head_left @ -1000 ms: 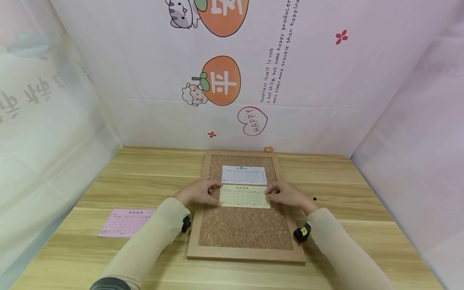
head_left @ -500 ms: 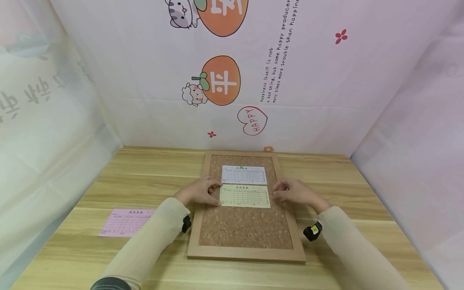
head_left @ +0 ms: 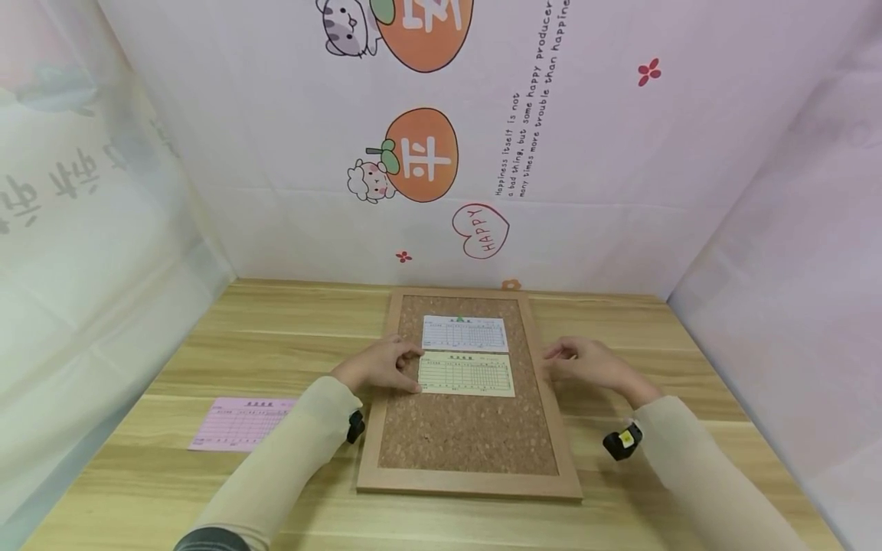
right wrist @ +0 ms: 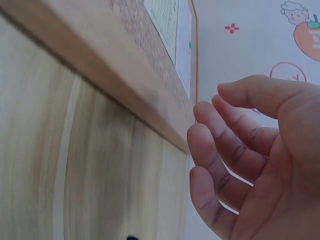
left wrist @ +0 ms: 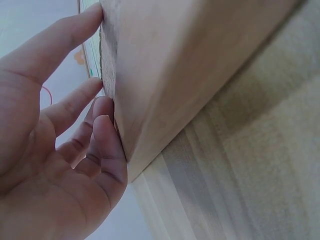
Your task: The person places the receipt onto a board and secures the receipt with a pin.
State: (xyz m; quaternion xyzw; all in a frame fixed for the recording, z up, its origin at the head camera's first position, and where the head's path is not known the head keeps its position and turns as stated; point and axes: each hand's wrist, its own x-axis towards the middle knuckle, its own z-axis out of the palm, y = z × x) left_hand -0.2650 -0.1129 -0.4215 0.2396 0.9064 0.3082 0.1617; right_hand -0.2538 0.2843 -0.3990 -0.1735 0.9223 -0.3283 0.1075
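Note:
A framed corkboard [head_left: 468, 436] lies flat on the table. Near its top is a white printed slip [head_left: 463, 335] with a small green pin [head_left: 460, 318] at its upper edge. Directly below lies a yellow printed slip [head_left: 466, 375]; no pin shows on it. My left hand [head_left: 377, 363] rests its thumb and index fingertips on the yellow slip's left edge, with its other fingers bent at the board's frame in the left wrist view. My right hand [head_left: 594, 367] hovers by the board's right frame, fingers loosely bent and holding nothing in the right wrist view.
A pink printed slip [head_left: 237, 423] lies on the wooden table [head_left: 296, 314] to the left, partly covered by my left sleeve. A small black object [right wrist: 132, 238] shows at the bottom of the right wrist view. Printed cloth hangs behind the table and at both sides.
My right hand has let go of the yellow slip's right edge and moved right, past the board's frame. The left hand stays at the slip's left edge.

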